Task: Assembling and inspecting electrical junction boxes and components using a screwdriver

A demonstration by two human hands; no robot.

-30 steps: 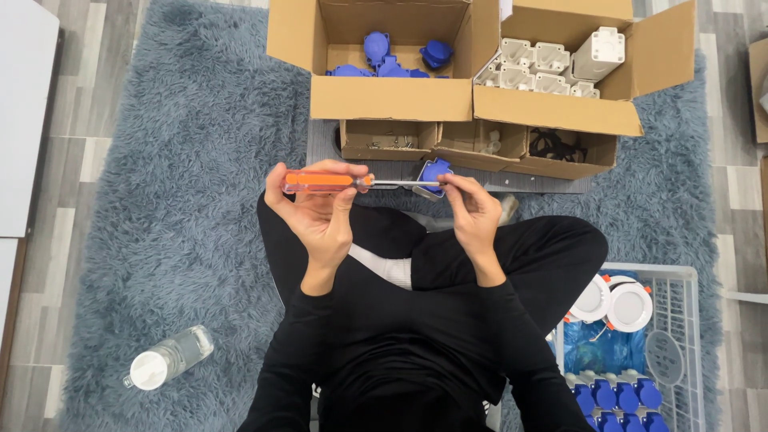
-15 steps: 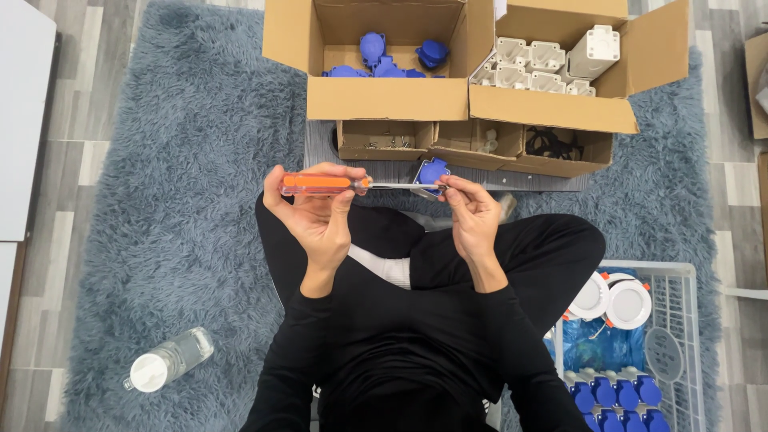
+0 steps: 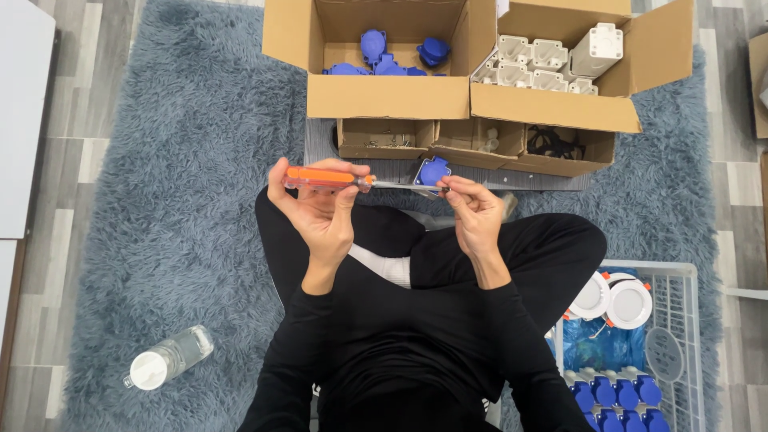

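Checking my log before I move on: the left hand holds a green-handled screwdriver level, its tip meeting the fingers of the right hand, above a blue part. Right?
Not quite: the screwdriver handle is orange, not green, as the head view shows. The rest holds: the left hand holds it level, its tip meets the right hand fingers, above the blue part.

1. Large cardboard boxes (image 3: 384,96): two, side by side.
2. Small cardboard trays (image 3: 384,148): three.
3. Orange-handled screwdriver (image 3: 320,178): one.
4. Water bottle (image 3: 168,358): one.
5. White round fittings (image 3: 628,302) in wire basket (image 3: 688,336): two.
6. Hands: two.
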